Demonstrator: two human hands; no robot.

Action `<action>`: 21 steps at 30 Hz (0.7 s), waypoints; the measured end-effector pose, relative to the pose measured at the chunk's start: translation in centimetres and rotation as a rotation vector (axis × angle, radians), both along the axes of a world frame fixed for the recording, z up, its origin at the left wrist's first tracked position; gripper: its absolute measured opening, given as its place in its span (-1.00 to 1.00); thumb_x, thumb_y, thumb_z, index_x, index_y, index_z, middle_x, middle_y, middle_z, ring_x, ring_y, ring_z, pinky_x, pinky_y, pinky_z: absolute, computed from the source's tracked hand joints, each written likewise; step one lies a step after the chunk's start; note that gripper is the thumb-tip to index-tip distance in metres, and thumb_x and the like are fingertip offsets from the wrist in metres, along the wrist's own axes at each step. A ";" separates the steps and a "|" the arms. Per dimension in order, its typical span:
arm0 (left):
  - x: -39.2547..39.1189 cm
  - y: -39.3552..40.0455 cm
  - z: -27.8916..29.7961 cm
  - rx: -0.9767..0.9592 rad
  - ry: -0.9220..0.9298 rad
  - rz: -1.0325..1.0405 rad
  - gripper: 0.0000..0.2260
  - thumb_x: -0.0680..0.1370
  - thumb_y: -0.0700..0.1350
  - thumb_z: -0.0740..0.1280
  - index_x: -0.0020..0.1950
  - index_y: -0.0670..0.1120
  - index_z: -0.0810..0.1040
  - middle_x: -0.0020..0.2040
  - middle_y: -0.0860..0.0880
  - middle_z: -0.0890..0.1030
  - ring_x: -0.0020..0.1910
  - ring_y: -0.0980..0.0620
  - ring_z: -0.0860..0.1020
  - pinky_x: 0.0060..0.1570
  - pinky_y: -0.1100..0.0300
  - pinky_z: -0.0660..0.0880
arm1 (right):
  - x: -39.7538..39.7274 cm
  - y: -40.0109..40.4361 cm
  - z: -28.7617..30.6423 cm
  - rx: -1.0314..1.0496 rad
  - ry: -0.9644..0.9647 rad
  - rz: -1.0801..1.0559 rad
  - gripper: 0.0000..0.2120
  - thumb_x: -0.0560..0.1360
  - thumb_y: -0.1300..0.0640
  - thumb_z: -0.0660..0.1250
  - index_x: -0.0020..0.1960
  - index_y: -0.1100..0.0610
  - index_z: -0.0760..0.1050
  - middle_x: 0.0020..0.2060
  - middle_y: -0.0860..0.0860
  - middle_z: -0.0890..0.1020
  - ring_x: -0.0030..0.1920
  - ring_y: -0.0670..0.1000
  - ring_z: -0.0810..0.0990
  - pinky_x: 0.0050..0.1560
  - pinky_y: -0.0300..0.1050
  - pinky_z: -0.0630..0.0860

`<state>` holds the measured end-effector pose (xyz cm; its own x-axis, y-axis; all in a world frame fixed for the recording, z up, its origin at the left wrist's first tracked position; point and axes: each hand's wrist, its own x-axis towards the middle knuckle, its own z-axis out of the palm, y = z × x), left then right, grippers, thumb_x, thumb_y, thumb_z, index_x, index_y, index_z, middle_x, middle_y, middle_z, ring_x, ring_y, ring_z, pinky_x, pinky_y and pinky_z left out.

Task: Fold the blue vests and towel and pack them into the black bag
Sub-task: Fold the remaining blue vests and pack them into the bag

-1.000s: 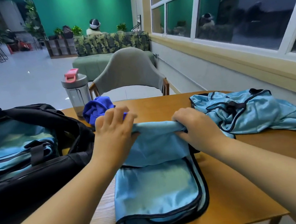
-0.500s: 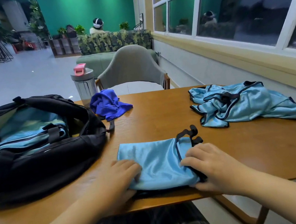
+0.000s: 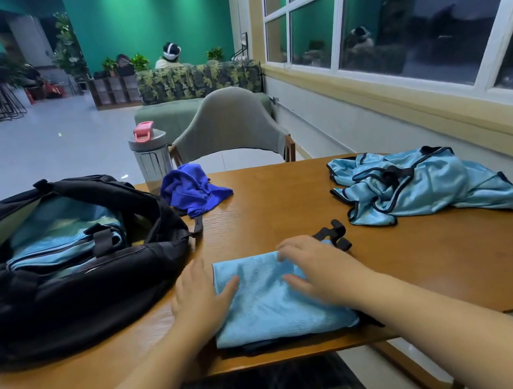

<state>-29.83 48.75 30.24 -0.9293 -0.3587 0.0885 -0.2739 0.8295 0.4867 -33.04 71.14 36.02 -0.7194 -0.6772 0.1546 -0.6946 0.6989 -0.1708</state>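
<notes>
1. Two hands lie on a folded light-blue vest (image 3: 275,299) at the near edge of the wooden table (image 3: 427,261). The left hand (image 3: 199,299) rests flat at the vest's left edge, fingers straight, thumb on the cloth. The right hand (image 3: 319,271) presses on the vest's far right part with fingers spread and relaxed; neither hand grasps anything.
2. One black bag (image 3: 58,269) sits on the left side of the table, its top open. Inside it lie folded light-blue vests (image 3: 60,238), stacked flat, with a black strap across them.
3. One more light-blue vest (image 3: 428,184) with black trim lies crumpled and unfolded on the far right of the table, well apart from the bag.
4. One dark-blue towel (image 3: 192,189) lies bunched on the far side of the table, just beside the bag's right end.
5. One clear bottle (image 3: 151,155) with a grey lid and pink cap stands behind the towel at the far table edge; what it contains cannot be told.
6. One grey chair (image 3: 227,125) stands beyond the table.
</notes>
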 end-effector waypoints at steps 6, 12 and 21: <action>-1.8 -0.4 0.0 0.164 -0.017 0.129 -0.78 0.49 0.13 0.31 -0.21 0.01 0.56 0.06 -0.09 0.54 0.19 -0.16 0.46 0.08 0.07 0.41 | -3.1 -4.9 -0.6 -0.094 -0.282 -0.084 -0.55 0.66 -0.01 0.04 0.51 0.12 0.17 0.44 0.05 0.36 0.42 0.06 0.32 0.38 0.00 0.27; -1.1 -1.4 -0.3 0.184 -0.058 0.022 -0.85 0.46 0.05 0.40 -0.07 0.07 0.48 0.43 -0.06 0.32 0.44 -0.07 0.22 0.40 0.05 0.16 | -6.0 -8.5 -0.9 0.011 -0.505 -0.140 -0.43 0.50 -0.09 0.36 0.42 0.08 0.28 0.26 0.02 0.49 0.22 0.06 0.48 0.22 -0.06 0.41; 0.1 -1.9 1.3 0.347 -0.098 -0.101 -0.26 0.27 0.29 0.47 0.35 0.00 0.44 0.40 -0.02 0.34 0.41 -0.04 0.27 0.39 0.07 0.22 | -6.4 -8.8 2.8 0.099 -0.499 0.059 -0.78 0.43 0.06 0.45 -0.25 -0.03 0.40 -0.30 -0.14 0.50 -0.23 -0.10 0.47 -0.24 -0.19 0.38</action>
<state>-29.69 46.82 31.51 -0.9594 -0.2583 -0.1132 -0.2586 0.6451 0.7190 -39.42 62.30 38.83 -0.6496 -0.7127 -0.2647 -0.5840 0.6907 -0.4264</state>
